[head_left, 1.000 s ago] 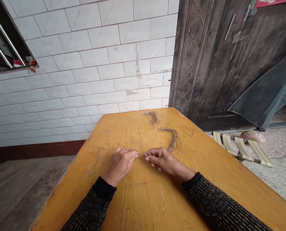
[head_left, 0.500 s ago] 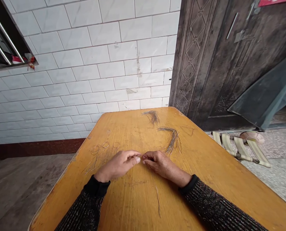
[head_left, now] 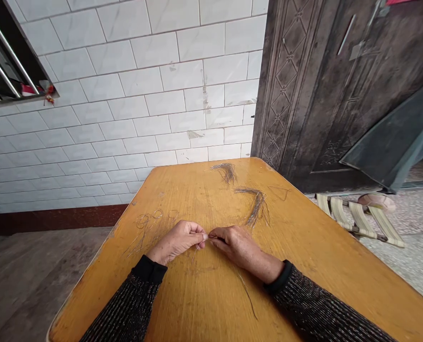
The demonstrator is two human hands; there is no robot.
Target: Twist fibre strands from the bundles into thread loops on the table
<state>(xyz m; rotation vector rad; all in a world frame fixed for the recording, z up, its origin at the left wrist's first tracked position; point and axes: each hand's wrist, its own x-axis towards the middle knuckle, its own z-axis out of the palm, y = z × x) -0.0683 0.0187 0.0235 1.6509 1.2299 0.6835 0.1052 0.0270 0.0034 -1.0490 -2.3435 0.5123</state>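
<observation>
A yellow-brown wooden worktop (head_left: 193,190) with rounded far corners and scuffed edges stands end-on against a wall of glossy white rectangular tiles (head_left: 108,102), stained in places, above a dark red-brown base band (head_left: 54,218). At left, pale metal bars (head_left: 10,47) cross a dark window (head_left: 4,76) over a grey, patchy floor (head_left: 33,280). At right, a translucent grey-blue sheet (head_left: 389,142) hangs beside a dark brown, relief-patterned door (head_left: 322,109); striped cream straps (head_left: 361,220) span a low frame on speckled pale flooring (head_left: 420,261), under soft, even light.
</observation>
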